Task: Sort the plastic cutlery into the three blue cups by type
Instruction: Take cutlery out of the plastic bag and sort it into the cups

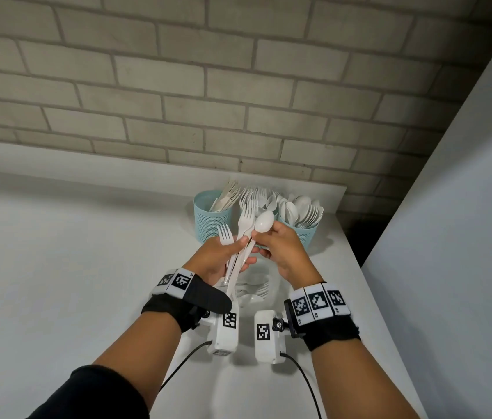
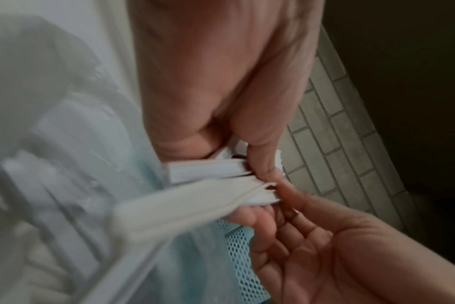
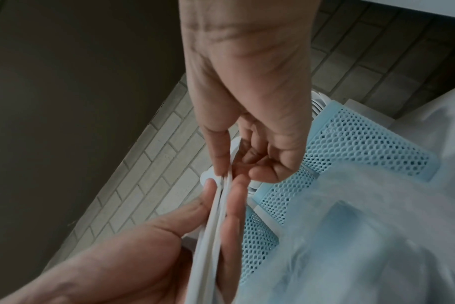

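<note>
Left hand (image 1: 212, 261): thumb and fingers wrapped round a bundle of forks (image 1: 240, 255), handles down, tines up.
Right hand (image 1: 282, 249): fingers pinching the neck of a spoon (image 1: 264, 221) that stands in the same bundle.
Spoon axis: nearly upright, bowl topmost, leaning toward the cups.
Spoon cup (image 1: 302, 231): on the table (image 1: 57, 267), just beyond the right hand, rightmost of three, already holding spoons.
Nearer hand: the right, judged best placed to carry the spoon over.
</note>
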Motion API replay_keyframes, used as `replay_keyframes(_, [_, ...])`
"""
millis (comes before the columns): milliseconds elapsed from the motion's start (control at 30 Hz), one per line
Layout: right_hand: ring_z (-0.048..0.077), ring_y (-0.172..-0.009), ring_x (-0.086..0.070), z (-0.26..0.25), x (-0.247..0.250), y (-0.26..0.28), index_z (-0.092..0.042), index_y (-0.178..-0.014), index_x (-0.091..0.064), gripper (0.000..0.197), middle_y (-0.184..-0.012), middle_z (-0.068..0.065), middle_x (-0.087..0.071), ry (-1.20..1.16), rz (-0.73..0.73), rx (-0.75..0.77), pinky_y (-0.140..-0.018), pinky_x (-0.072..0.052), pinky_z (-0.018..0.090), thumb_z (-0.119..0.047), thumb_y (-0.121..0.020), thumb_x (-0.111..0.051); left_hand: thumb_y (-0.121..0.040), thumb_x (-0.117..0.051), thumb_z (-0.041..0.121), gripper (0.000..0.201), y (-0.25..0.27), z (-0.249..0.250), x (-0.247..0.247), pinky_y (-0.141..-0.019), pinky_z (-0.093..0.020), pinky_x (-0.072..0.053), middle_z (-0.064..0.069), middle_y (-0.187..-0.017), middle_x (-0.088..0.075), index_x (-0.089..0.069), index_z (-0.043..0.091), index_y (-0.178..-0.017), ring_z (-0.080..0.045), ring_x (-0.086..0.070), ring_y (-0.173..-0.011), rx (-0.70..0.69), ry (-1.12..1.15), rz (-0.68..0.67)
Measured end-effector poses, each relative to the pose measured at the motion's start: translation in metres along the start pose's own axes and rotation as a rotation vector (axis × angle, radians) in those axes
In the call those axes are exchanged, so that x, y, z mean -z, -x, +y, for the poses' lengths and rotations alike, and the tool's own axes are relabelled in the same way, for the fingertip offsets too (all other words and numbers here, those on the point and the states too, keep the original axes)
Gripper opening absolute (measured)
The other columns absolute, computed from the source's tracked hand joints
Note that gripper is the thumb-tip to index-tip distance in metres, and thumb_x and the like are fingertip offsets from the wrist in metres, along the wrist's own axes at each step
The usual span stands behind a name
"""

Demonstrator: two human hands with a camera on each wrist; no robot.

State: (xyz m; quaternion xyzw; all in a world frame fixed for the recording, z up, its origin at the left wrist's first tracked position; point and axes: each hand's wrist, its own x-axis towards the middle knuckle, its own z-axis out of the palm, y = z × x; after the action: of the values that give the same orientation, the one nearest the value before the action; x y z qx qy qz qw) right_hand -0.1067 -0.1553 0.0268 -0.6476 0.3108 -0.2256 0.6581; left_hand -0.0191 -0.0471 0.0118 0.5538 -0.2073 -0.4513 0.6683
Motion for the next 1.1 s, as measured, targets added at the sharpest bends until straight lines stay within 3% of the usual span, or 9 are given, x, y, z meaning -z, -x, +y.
replay_keyframes(133, [0.011,-0.067,-0.062,-0.001,0.001,0.001,-0.010,-0.097,-0.063,0.010,-0.081,0.003,-0.066,0.020,-0.053,0.005,-0.057,-0.051,0.016,-0.005,-0.088,-0.060,-0.089,-0.060,0.026,0.014,0.001,-0.002,-0.002,-0.059,-0.022,-0.056,-0.007,-0.084,-0.075,-0.067,0.014,-0.093,-0.016,-0.072,-0.071,-0.006,-0.008,0.039])
replay_keyframes(267, [0.020,-0.084,-0.063,0.001,0.000,0.000,-0.016,-0.092,-0.066,0.007,-0.090,0.006,-0.068,0.026,-0.036,-0.006,-0.083,-0.051,0.035,-0.012,-0.089,-0.061,-0.090,-0.059,0.026,0.014,0.003,-0.001,-0.002,-0.062,-0.024,-0.057,-0.007,-0.083,-0.075,-0.067,0.015,-0.093,-0.017,-0.072,-0.071,0.004,-0.037,0.013])
replay_keyframes(433, [0.014,-0.073,-0.059,0.000,0.004,-0.003,-0.018,-0.087,-0.062,0.012,-0.082,0.001,-0.066,0.008,0.045,0.012,-0.059,-0.044,0.021,-0.006,-0.085,-0.063,-0.093,-0.055,0.018,0.014,0.003,0.001,-0.003,-0.065,-0.027,-0.059,-0.011,-0.089,-0.074,-0.066,0.011,-0.098,-0.021,-0.073,-0.075,0.020,-0.010,-0.052])
replay_keyframes(533, [0.012,-0.069,-0.060,-0.003,0.005,0.000,-0.012,-0.096,-0.059,0.012,-0.084,0.003,-0.065,-0.014,0.070,0.059,-0.050,-0.047,0.015,-0.006,-0.086,-0.063,-0.093,-0.055,0.015,0.016,0.001,0.002,-0.005,-0.065,-0.028,-0.059,-0.014,-0.094,-0.072,-0.065,0.006,-0.102,-0.022,-0.073,-0.074,0.015,0.011,-0.044])
replay_keyframes(700, [0.013,-0.073,-0.056,-0.022,0.028,-0.008,-0.014,-0.112,-0.045,0.040,-0.095,0.004,-0.055,-0.032,0.404,0.241,-0.053,-0.049,0.019,-0.004,-0.082,-0.069,-0.094,-0.053,0.017,0.015,-0.001,0.003,-0.002,-0.061,-0.025,-0.059,-0.006,-0.083,-0.074,-0.063,0.006,-0.097,-0.016,-0.072,-0.066,0.006,0.028,0.043])
replay_keyframes(800, [0.013,-0.089,-0.055,-0.044,0.047,-0.005,-0.013,-0.131,-0.038,0.052,-0.109,-0.002,-0.050,-0.043,0.638,0.448,-0.063,-0.046,0.003,-0.006,-0.086,-0.064,-0.096,-0.050,0.022,0.018,-0.002,0.004,-0.002,-0.063,-0.022,-0.058,-0.006,-0.090,-0.070,-0.063,0.010,-0.101,-0.012,-0.071,-0.068,-0.007,0.009,0.063])
replay_keyframes(867, [0.011,-0.095,-0.054,-0.055,0.054,-0.001,-0.011,-0.135,-0.037,0.052,-0.111,-0.002,-0.050,-0.019,0.743,0.577,-0.071,-0.043,-0.001,-0.008,-0.089,-0.061,-0.096,-0.049,0.024,0.020,-0.002,0.005,-0.005,-0.063,-0.020,-0.056,-0.004,-0.087,-0.069,-0.064,0.012,-0.102,-0.010,-0.068,-0.067,-0.020,-0.016,0.070])
replay_keyframes(967, [0.015,-0.089,-0.058,-0.056,0.058,-0.006,-0.013,-0.133,-0.040,0.044,-0.104,0.001,-0.056,0.086,0.796,0.646,-0.069,-0.045,0.009,-0.016,-0.093,-0.057,-0.098,-0.047,0.024,0.025,-0.004,0.006,-0.010,-0.056,-0.017,-0.050,-0.001,-0.074,-0.060,-0.062,0.008,-0.110,-0.005,-0.057,-0.054,-0.034,0.005,0.043])
replay_keyframes(1100, [0.030,-0.099,-0.062,-0.027,0.059,-0.027,-0.017,-0.130,-0.044,0.038,-0.111,0.015,-0.064,0.419,0.715,0.532,-0.076,-0.046,0.026,-0.023,-0.094,-0.053,-0.099,-0.043,0.018,0.023,-0.005,0.010,-0.013,-0.049,-0.015,-0.043,0.002,-0.068,-0.052,-0.061,0.007,-0.109,-0.004,-0.046,-0.050,-0.006,0.065,-0.026])
